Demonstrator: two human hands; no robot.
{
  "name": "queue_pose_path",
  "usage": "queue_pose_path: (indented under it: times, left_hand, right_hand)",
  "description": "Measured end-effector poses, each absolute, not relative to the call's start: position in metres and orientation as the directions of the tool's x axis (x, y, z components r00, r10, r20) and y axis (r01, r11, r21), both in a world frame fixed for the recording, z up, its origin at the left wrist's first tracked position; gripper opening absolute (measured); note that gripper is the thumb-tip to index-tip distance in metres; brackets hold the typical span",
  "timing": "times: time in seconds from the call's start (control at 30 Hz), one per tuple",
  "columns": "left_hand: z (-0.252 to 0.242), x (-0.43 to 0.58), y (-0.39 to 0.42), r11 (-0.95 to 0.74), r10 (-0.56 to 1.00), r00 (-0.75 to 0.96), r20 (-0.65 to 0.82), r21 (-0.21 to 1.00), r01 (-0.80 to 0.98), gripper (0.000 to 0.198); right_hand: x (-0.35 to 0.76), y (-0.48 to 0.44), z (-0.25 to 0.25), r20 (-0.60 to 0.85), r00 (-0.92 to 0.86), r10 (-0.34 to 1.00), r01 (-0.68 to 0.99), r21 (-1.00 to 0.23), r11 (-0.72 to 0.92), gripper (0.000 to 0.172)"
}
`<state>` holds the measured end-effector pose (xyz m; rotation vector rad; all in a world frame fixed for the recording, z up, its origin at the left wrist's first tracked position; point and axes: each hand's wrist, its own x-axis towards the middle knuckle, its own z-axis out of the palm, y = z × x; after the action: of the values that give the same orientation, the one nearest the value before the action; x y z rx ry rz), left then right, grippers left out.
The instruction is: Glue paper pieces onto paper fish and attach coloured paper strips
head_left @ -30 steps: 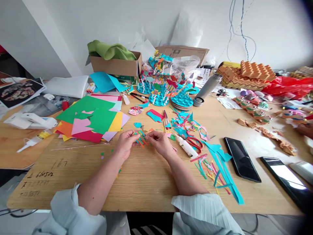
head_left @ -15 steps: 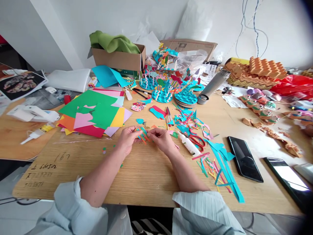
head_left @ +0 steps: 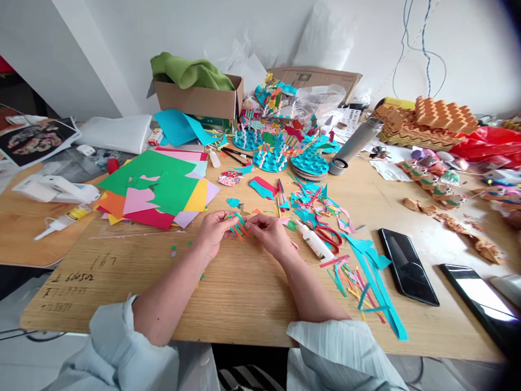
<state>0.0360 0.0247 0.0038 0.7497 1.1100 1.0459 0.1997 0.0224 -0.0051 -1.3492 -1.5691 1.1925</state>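
Note:
Between my hands is a small blue paper cutout point(head_left: 236, 223) with orange and yellow strips across it, probably fish-shaped, though fingers hide part of it. My left hand point(head_left: 214, 232) pinches its left side. My right hand point(head_left: 266, 232) is closed at its right edge, thumb and forefinger pressed together on the end of an orange strip. Just beyond lies a small blue paper fish point(head_left: 233, 202). Right of my right hand rest a white glue bottle point(head_left: 316, 243) and red-handled scissors point(head_left: 329, 234).
Coloured paper sheets point(head_left: 163, 182) are stacked on the left. Blue paper scraps point(head_left: 311, 201) and narrow paper strips point(head_left: 358, 282) lie to the right, beside a black phone point(head_left: 408, 266). Finished blue bases with paper fish point(head_left: 271, 157) and a metal flask point(head_left: 358, 144) stand at the back.
The hands stay almost in place with the paper cutout between them; the fingers of the right hand shift only very slightly. The camera view has moved a little.

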Motion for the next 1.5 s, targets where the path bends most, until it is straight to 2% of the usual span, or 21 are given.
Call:
queue_pose_path:
  times: [0.37,1.5]
  left_hand:
    - [0.0043,0.0362,0.0243,0.354,0.935,0.077,-0.346,0.893,-0.278,0.038]
    - [0.0028,0.0353,0.0235,0.349,0.937,0.064,-0.345,0.899,-0.265,0.036]
  right_hand:
    - [0.1987,0.0214,-0.0051,-0.059,-0.168,0.984,0.289,-0.957,-0.008,0.026]
    - [0.1975,0.0207,0.0,-0.074,-0.169,0.983,0.283,-0.959,-0.024,0.026]
